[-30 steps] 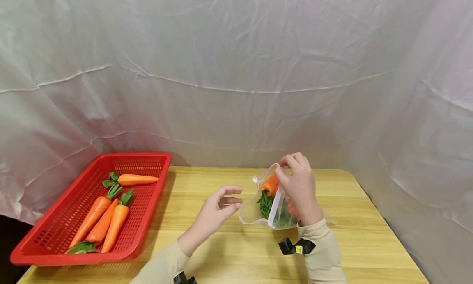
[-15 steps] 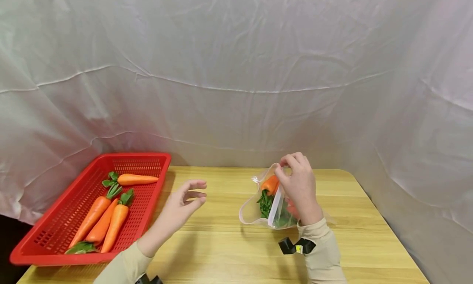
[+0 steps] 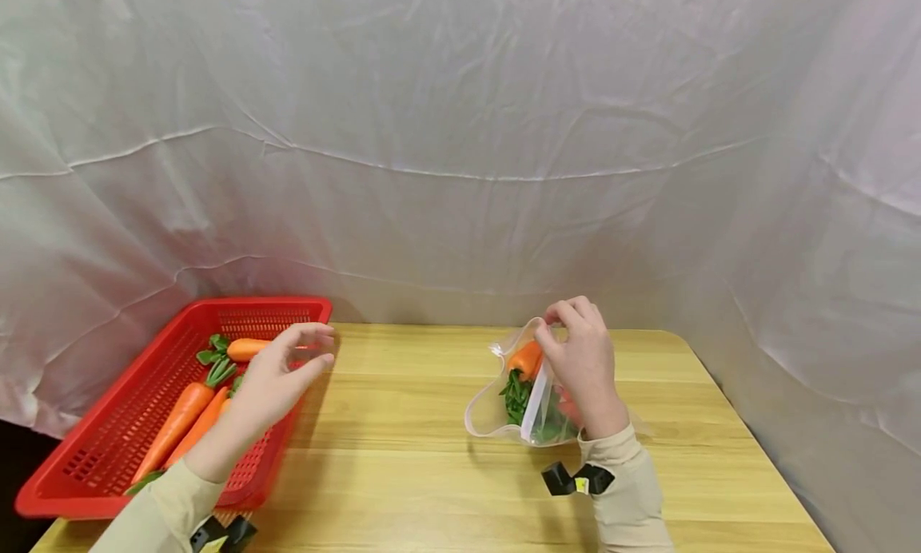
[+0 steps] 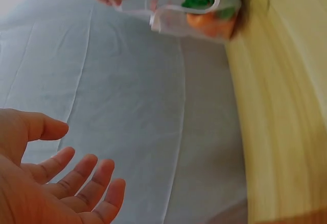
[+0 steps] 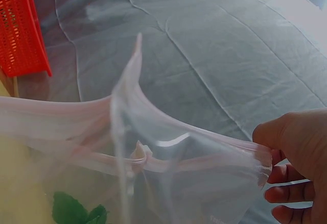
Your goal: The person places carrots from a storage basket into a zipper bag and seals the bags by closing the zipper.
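Note:
My right hand [image 3: 583,361] pinches the rim of a clear zip bag [image 3: 514,397] and holds its mouth open on the wooden table [image 3: 432,457]. Inside the bag lies an orange carrot [image 3: 527,358] with green leaves [image 3: 516,396]. The right wrist view shows the bag's rim [image 5: 168,147] gripped by the fingers [image 5: 296,147]. My left hand [image 3: 288,369] hovers open and empty over the right edge of the red basket [image 3: 108,449], close to a carrot [image 3: 248,349] lying there. In the left wrist view its fingers [image 4: 76,175] are spread, with the bag [image 4: 199,7] far off.
The red basket holds several carrots [image 3: 176,425] with green tops. White wrinkled cloth [image 3: 460,153] hangs behind and to both sides of the table. Bare wood [image 3: 403,409] lies between the basket and the bag.
My left hand has moved left from beside the bag's mouth to above the basket's right edge. The right hand and the bag have stayed still.

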`<state>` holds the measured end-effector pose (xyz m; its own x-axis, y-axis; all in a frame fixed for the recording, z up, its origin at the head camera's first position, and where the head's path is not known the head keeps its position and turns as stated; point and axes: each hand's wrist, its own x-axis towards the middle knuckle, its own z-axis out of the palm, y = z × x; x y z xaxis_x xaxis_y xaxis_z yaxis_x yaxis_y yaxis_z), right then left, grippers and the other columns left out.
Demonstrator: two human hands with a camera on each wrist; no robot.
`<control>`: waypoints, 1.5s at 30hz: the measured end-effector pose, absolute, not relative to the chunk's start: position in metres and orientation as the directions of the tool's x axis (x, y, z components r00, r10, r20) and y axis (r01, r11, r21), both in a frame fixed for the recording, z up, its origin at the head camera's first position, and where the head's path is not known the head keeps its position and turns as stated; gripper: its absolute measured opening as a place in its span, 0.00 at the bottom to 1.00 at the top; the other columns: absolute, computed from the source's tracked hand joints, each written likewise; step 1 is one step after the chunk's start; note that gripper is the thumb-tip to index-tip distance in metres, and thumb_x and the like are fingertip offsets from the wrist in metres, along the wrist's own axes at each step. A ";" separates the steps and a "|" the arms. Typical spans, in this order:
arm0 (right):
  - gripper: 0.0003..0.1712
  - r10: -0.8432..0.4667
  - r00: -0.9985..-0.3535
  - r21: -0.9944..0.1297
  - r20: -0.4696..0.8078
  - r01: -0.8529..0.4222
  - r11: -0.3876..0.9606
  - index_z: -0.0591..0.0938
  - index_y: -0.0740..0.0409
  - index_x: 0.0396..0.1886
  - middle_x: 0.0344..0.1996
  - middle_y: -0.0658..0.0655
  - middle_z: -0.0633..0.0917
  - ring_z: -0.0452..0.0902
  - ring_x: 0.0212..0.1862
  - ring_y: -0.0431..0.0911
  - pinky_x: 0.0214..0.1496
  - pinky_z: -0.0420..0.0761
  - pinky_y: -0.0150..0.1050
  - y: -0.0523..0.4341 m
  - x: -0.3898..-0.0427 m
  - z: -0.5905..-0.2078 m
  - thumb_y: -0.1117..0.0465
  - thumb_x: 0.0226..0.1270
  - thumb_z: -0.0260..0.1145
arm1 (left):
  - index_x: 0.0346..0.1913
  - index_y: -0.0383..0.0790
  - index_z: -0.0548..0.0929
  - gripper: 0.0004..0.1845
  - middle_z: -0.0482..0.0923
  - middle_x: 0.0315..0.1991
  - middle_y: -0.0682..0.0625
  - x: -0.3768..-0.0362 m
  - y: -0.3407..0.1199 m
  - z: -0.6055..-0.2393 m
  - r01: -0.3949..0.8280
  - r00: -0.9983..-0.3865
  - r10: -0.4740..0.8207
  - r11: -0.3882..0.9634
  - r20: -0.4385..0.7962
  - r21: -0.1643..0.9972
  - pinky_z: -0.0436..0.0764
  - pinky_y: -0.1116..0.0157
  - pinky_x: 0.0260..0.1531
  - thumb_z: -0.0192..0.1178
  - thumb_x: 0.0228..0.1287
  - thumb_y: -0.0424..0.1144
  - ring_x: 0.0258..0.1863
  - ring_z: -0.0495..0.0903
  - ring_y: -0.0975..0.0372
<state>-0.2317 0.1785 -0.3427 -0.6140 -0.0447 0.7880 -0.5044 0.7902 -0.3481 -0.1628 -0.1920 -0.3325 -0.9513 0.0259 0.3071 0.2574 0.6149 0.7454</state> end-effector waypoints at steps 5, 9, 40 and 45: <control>0.05 -0.041 -0.613 -0.353 0.789 -0.508 0.786 0.81 0.60 0.26 0.29 0.57 0.77 0.72 0.34 0.52 0.35 0.74 0.43 0.179 -0.231 -0.342 0.66 0.54 0.70 | 0.56 0.41 0.77 0.17 0.81 0.50 0.43 -0.169 -0.212 -0.323 0.234 -0.955 0.017 0.655 0.296 0.718 0.76 0.74 0.39 0.59 0.69 0.42 0.43 0.78 0.64; 0.05 -0.036 -0.615 -0.356 0.788 -0.502 0.788 0.81 0.61 0.26 0.29 0.57 0.77 0.72 0.34 0.52 0.35 0.74 0.43 0.178 -0.231 -0.342 0.66 0.54 0.70 | 0.56 0.41 0.78 0.17 0.81 0.51 0.42 -0.180 -0.229 -0.322 0.207 -0.957 -0.013 0.670 0.290 0.713 0.75 0.77 0.38 0.58 0.69 0.46 0.39 0.75 0.77; 0.05 -0.028 -0.623 -0.376 0.781 -0.506 0.776 0.81 0.60 0.26 0.29 0.57 0.77 0.72 0.34 0.52 0.36 0.74 0.43 0.173 -0.232 -0.342 0.66 0.54 0.70 | 0.55 0.30 0.74 0.26 0.76 0.53 0.31 -0.237 -0.313 -0.371 -0.007 -0.997 -0.046 0.837 0.059 0.547 0.80 0.49 0.43 0.57 0.68 0.51 0.46 0.77 0.44; 0.05 -0.030 -0.620 -0.373 0.784 -0.510 0.775 0.81 0.61 0.26 0.29 0.57 0.77 0.72 0.34 0.51 0.35 0.73 0.43 0.172 -0.233 -0.342 0.66 0.54 0.70 | 0.53 0.27 0.73 0.29 0.77 0.46 0.31 -0.242 -0.327 -0.380 -0.061 -0.996 -0.023 0.858 -0.081 0.510 0.78 0.58 0.34 0.60 0.65 0.52 0.37 0.77 0.49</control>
